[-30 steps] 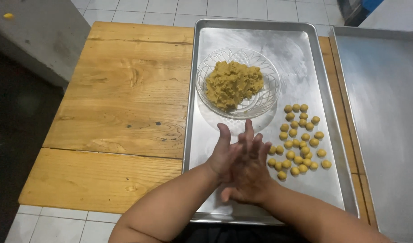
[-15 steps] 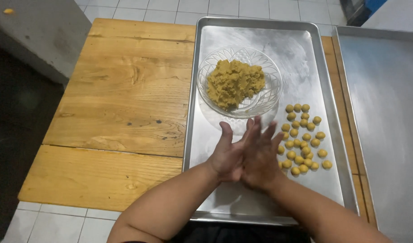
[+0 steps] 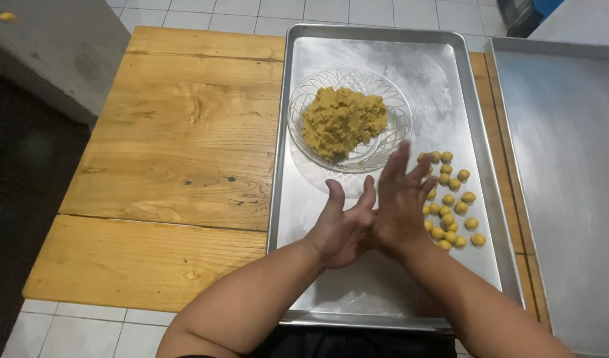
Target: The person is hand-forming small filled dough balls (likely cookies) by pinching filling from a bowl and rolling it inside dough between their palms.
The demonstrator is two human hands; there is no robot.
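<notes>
Left hand [image 3: 341, 229] & right hand [image 3: 401, 202] pressed palm to palm, fingers splayed, over long silver metal baking tray [image 3: 384, 292]. Can't tell if dough sits between palms. Small round yellow dough balls [image 3: 450, 199] just beside right hand; risk: fingers knock or flatten them. Clear cut-glass bowl of yellow dough [image 3: 347, 119] near fingertips; could get nudged.

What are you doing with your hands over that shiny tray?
The left hand and right hand are pressed palm to palm above a metal tray. Whatever is between them is hidden. A glass bowl of yellow dough sits on the tray, with small dough balls clustered to the right.
</notes>
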